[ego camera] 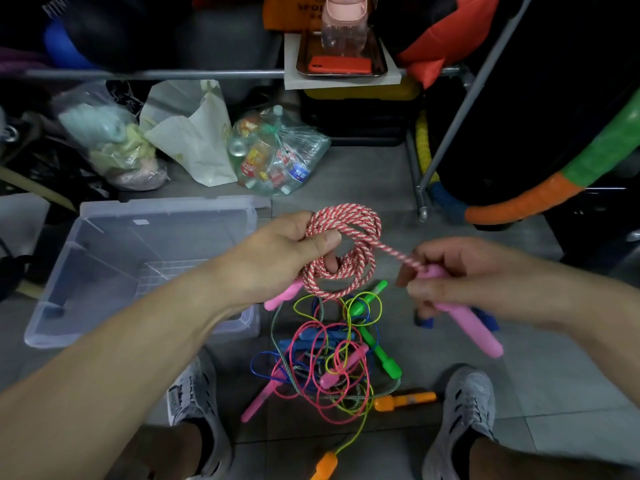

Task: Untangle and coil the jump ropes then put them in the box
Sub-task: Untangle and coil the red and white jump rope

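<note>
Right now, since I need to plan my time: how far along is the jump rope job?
Done: most of the red-and-white rope sits coiled in the left hand. In hand: the right hand grips its pink handle, last stretch unwound. Left: no rope shows in the clear box, and the tangled pile of coloured ropes lies on the floor.

**Rough cord, slick plastic, matt tile**

The twisted rope (pixel 346 233) is rough, matt woven fibre in red and white. Its pink handle (pixel 464 323) is smooth, glossy plastic. The tangled cords (pixel 329 358) below are thin, shiny plastic. The box (pixel 166 204) is translucent, frosted plastic. The floor (pixel 554 393) is matt grey tile. The shoes (pixel 467 400) are grey mesh cloth. The rail (pixel 156 74) is dull metal; the tray (pixel 380 58) is polished, mirror-bright metal.
</note>
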